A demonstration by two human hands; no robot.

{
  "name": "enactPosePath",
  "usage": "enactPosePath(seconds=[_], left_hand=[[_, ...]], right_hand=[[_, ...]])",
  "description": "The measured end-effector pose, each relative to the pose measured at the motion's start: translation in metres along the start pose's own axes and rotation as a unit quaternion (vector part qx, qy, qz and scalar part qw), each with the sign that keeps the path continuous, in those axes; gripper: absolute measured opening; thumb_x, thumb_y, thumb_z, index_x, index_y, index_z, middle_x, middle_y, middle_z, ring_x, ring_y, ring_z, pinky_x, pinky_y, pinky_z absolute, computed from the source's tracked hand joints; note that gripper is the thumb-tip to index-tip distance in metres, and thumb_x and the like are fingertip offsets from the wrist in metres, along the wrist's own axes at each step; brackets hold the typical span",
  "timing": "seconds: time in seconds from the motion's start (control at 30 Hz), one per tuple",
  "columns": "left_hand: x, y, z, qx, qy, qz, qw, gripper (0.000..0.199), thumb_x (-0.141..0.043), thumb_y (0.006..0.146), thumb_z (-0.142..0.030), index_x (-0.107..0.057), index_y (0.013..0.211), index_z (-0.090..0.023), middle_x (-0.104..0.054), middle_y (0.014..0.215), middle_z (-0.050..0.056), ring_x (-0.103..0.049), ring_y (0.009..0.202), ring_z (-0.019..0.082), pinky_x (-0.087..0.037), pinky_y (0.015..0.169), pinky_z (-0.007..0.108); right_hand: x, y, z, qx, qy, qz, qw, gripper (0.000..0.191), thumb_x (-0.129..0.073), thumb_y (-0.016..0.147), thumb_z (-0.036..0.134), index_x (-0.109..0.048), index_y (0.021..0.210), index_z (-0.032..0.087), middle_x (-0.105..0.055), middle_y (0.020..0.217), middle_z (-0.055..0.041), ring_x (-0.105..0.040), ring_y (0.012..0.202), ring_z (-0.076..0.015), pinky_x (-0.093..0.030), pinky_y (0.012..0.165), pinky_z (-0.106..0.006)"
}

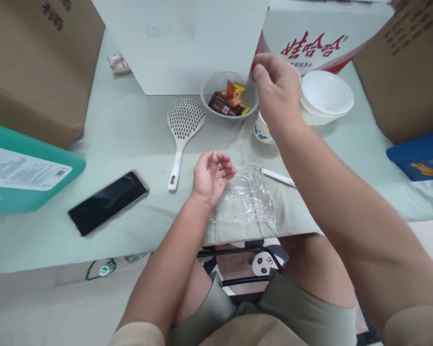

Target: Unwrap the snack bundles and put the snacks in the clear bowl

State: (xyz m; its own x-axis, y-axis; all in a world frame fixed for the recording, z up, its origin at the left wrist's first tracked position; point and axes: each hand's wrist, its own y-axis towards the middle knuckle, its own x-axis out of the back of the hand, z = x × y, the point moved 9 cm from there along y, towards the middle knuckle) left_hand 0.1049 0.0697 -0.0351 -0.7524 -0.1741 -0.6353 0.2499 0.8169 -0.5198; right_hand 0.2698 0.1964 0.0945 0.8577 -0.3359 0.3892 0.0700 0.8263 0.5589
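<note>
My left hand (pixel 212 177) rests palm up with loosely curled fingers and nothing in it, beside a crumpled clear plastic film (pixel 250 199). Up at the right edge of a clear bowl (pixel 254 103) of wrapped candies (pixel 234 93) is my right hand (pixel 277 84). Its thumb and fingers are bent toward each other, near the corner of a white box; whether anything sits between the fingertips is hidden. A patterned paper cup (pixel 261 130) stands below that hand, partly covered by it. White bowls (pixel 326 93) are stacked to its right.
A white slotted ladle (pixel 185 120) and a phone (pixel 108 203) lie on the left. A white-handled tool (pixel 277 177) lies under my right forearm. Large boxes (pixel 202 43) line the back; a green container (pixel 29 168) stands left, a blue package (pixel 422 156) right.
</note>
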Motion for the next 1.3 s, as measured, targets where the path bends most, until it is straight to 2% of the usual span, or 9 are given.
enactPosePath(seconds=[0.13, 0.23, 0.3, 0.4, 0.57, 0.7, 0.87, 1.1, 1.3], left_hand=[[-0.001, -0.001, -0.011, -0.067, 0.014, 0.030, 0.997, 0.022, -0.070, 0.084, -0.033, -0.069, 0.069, -0.017, -0.063, 0.061, -0.002, -0.062, 0.057, 0.007, -0.053, 0.064, 0.019], [-0.005, -0.006, -0.019, -0.148, 0.119, 0.066, 0.980, 0.014, -0.081, 0.076, -0.028, -0.073, 0.068, -0.019, -0.067, 0.062, -0.003, -0.062, 0.059, 0.007, -0.052, 0.066, 0.019], [-0.004, -0.013, -0.025, -0.212, 0.209, 0.064, 0.952, 0.014, -0.081, 0.077, -0.030, -0.075, 0.069, -0.020, -0.069, 0.063, -0.002, -0.063, 0.062, 0.008, -0.053, 0.067, 0.022], [-0.001, -0.024, -0.036, -0.326, 0.376, 0.004, 0.868, 0.017, -0.069, 0.088, -0.031, -0.079, 0.078, -0.022, -0.077, 0.076, 0.001, -0.070, 0.075, 0.014, -0.057, 0.077, 0.028], [-0.021, -0.024, -0.022, -0.380, 0.658, 0.004, 0.650, 0.032, -0.056, 0.093, -0.022, -0.077, 0.117, -0.017, -0.080, 0.122, 0.008, -0.070, 0.118, 0.025, -0.052, 0.109, 0.041], [-0.030, -0.009, -0.002, -0.335, 0.746, 0.028, 0.574, 0.049, -0.050, 0.093, -0.016, -0.066, 0.139, -0.014, -0.072, 0.137, 0.012, -0.065, 0.128, 0.029, -0.048, 0.114, 0.044], [-0.032, -0.001, 0.011, -0.308, 0.767, 0.060, 0.560, 0.062, -0.051, 0.084, -0.007, -0.061, 0.145, -0.018, -0.064, 0.147, 0.011, -0.057, 0.140, 0.028, -0.042, 0.122, 0.044], [-0.018, -0.004, 0.013, -0.261, 0.773, 0.079, 0.573, 0.074, -0.057, 0.078, -0.007, -0.057, 0.150, -0.024, -0.051, 0.163, 0.010, -0.036, 0.159, 0.034, -0.027, 0.131, 0.054], [-0.017, -0.010, 0.019, -0.230, 0.791, 0.096, 0.559, 0.081, -0.054, 0.078, -0.006, -0.050, 0.156, -0.025, -0.043, 0.170, 0.009, -0.027, 0.163, 0.037, -0.020, 0.133, 0.059]], right_hand=[[0.019, -0.109, 0.028, -0.012, -0.078, 0.034, 0.996, 0.020, -0.059, 0.095, 0.026, -0.070, 0.111, 0.024, -0.075, 0.110, -0.0049, -0.070, 0.099, -0.0200, -0.059, 0.083, -0.036], [0.041, -0.182, 0.020, -0.053, -0.119, 0.018, 0.991, 0.016, -0.060, 0.088, 0.021, -0.070, 0.100, 0.023, -0.074, 0.094, -0.0042, -0.069, 0.085, -0.0193, -0.056, 0.072, -0.034], [0.051, -0.206, 0.009, -0.064, -0.147, 0.001, 0.987, 0.014, -0.060, 0.085, 0.019, -0.070, 0.094, 0.021, -0.072, 0.088, -0.0039, -0.067, 0.078, -0.0186, -0.054, 0.070, -0.034], [0.057, -0.215, 0.005, -0.034, -0.167, -0.009, 0.985, 0.011, -0.058, 0.085, 0.017, -0.068, 0.090, 0.021, -0.072, 0.086, -0.0042, -0.067, 0.079, -0.0192, -0.053, 0.071, -0.035], [0.057, -0.218, 0.015, -0.001, -0.165, 0.007, 0.986, 0.009, -0.056, 0.087, 0.017, -0.063, 0.090, 0.023, -0.071, 0.085, -0.0033, -0.068, 0.082, -0.0202, -0.053, 0.074, -0.036], [0.046, -0.224, 0.001, -0.037, -0.206, 0.067, 0.976, 0.015, -0.058, 0.087, 0.023, -0.065, 0.101, 0.022, -0.071, 0.094, -0.0068, -0.066, 0.089, -0.0243, -0.053, 0.080, -0.041], [0.046, -0.221, -0.025, -0.094, -0.271, 0.087, 0.954, 0.025, -0.058, 0.087, 0.032, -0.066, 0.107, 0.021, -0.074, 0.101, -0.0111, -0.062, 0.090, -0.0295, -0.049, 0.085, -0.049], [0.045, -0.207, -0.039, -0.128, -0.235, 0.073, 0.961, 0.029, -0.068, 0.080, 0.031, -0.066, 0.108, 0.025, -0.076, 0.108, -0.0092, -0.060, 0.098, -0.0322, -0.047, 0.094, -0.054], [0.027, -0.201, -0.038, -0.142, -0.177, 0.095, 0.969, 0.024, -0.064, 0.081, 0.020, -0.065, 0.104, 0.028, -0.076, 0.088, -0.0036, -0.063, 0.096, -0.0306, -0.047, 0.095, -0.054]])
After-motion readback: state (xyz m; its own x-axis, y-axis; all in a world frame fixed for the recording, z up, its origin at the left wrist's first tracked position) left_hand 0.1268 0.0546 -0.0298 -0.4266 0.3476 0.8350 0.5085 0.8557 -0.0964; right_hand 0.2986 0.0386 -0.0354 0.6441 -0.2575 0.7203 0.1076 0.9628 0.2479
